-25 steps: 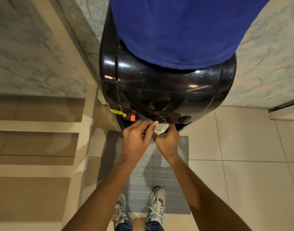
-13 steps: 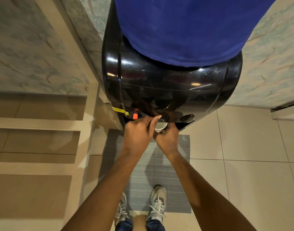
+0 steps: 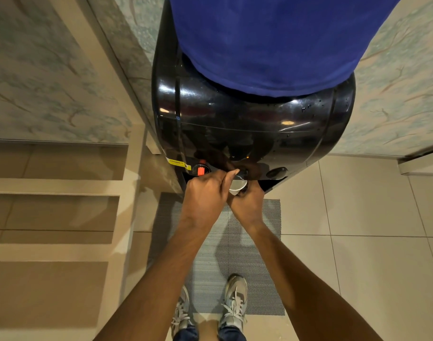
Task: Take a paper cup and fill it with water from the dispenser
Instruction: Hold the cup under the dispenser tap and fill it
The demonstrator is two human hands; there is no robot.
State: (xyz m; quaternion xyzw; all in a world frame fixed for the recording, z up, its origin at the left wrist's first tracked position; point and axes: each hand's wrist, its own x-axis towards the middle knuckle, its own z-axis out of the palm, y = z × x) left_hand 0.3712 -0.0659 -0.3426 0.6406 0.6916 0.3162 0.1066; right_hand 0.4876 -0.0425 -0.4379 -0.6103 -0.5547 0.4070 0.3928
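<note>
- Standing at the black water dispenser (image 3: 254,134), I look straight down its glossy front, with the blue bottle (image 3: 267,40) on top filling the upper part of my view.
- My right hand (image 3: 247,205) is wrapped around the paper cup (image 3: 237,187), holding it upright just under the middle tap (image 3: 245,171); only the white rim and a bit of the inside show above my fingers.
- I cannot tell how much water is in the cup.
- My left hand (image 3: 205,195) is curled up against the right one, touching it, with the forefinger stretched forward so its tip reaches the middle tap above the cup; the other fingers are folded in and hold nothing that I can see.
- The red tap (image 3: 201,169) sits to the left of my left hand, and a yellow sticker (image 3: 176,163) is just left of that.
- A third, dark tap (image 3: 276,173) is to the right of the cup, apart from both hands.
- My shoes (image 3: 232,301) stand on a grey mat (image 3: 259,267) that lies on the tiled floor (image 3: 358,242) in front of the dispenser.
- Steps (image 3: 55,210) run down the left side, beside a patterned wall (image 3: 46,77).
</note>
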